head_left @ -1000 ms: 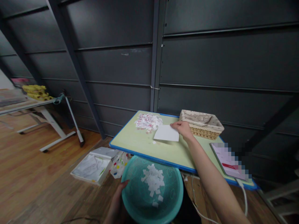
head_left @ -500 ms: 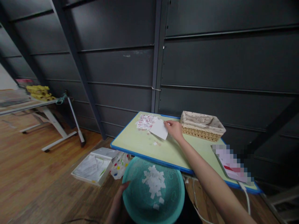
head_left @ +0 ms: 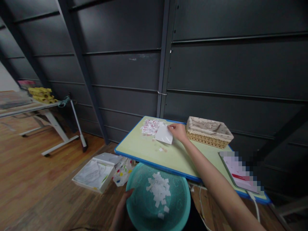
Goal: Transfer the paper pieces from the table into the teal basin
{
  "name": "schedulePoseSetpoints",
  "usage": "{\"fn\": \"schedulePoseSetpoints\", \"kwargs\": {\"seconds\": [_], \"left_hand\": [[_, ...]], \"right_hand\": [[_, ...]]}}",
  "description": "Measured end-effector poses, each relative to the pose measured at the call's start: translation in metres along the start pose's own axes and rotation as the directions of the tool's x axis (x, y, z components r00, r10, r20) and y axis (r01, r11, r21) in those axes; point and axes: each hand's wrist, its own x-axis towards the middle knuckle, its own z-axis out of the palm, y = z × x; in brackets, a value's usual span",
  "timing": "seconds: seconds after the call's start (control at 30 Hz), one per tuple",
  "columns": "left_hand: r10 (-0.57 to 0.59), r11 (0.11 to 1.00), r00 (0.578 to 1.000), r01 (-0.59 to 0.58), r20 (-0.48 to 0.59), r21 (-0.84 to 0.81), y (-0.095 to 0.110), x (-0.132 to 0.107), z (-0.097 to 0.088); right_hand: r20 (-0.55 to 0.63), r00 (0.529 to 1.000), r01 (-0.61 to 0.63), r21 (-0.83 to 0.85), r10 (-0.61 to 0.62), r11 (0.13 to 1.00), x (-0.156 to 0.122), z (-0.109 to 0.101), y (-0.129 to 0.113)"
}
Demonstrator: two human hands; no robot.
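My right hand [head_left: 177,131] reaches across the green table [head_left: 141,150] and pinches a white sheet of paper [head_left: 164,134] by its right edge. The sheet stands tilted against a pile of small red-and-white paper scraps [head_left: 149,126] at the table's far left. My left hand [head_left: 121,213] grips the left rim of a teal plastic basin [head_left: 178,208] held below the table's front edge. Several white paper scraps [head_left: 158,191] lie in the basin. A few loose scraps [head_left: 162,149] sit on the table near the sheet.
A wicker basket [head_left: 208,131] with cloth lining stands at the back right. A printed sheet [head_left: 240,173] lies at the table's right end, with a white cable [head_left: 255,203] hanging below. On the wooden floor left lie a white box [head_left: 96,171] and a spotted bag [head_left: 122,170]. Another table [head_left: 36,107] stands far left.
My right hand has slid the white sheet leftward across the table and tipped it up against the scrap pile. The basin and my left hand have stayed put.
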Motion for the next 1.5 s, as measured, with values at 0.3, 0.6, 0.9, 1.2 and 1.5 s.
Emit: {"fn": "schedulePoseSetpoints", "kwargs": {"seconds": [0.3, 0.6, 0.9, 1.2, 1.5], "left_hand": [[0.05, 0.998, 0.999, -0.05, -0.004, 0.044, 0.001, 0.001, -0.002], [0.078, 0.995, 0.994, -0.082, 0.081, 0.056, -0.008, 0.028, -0.028], [0.06, 0.996, 0.992, -0.066, 0.111, 0.052, -0.005, 0.022, -0.026], [0.049, 0.995, 0.999, -0.051, 0.02, 0.085, -0.005, 0.015, -0.015], [0.106, 0.981, 0.994, -0.107, 0.011, 0.161, -0.003, 0.009, -0.007]], "right_hand": [[0.026, 0.999, -0.026, 0.048, 0.025, 0.998, -0.003, -0.004, 0.008], [0.05, 0.998, -0.035, 0.078, 0.031, 0.996, -0.007, -0.011, 0.007], [0.154, 0.988, -0.041, 0.134, 0.02, 0.99, -0.004, -0.022, 0.014], [0.225, 0.974, -0.074, 0.282, 0.009, 0.957, -0.01, -0.041, 0.022], [0.268, 0.96, -0.178, 0.37, 0.079, 0.912, -0.021, -0.041, 0.03]]}}
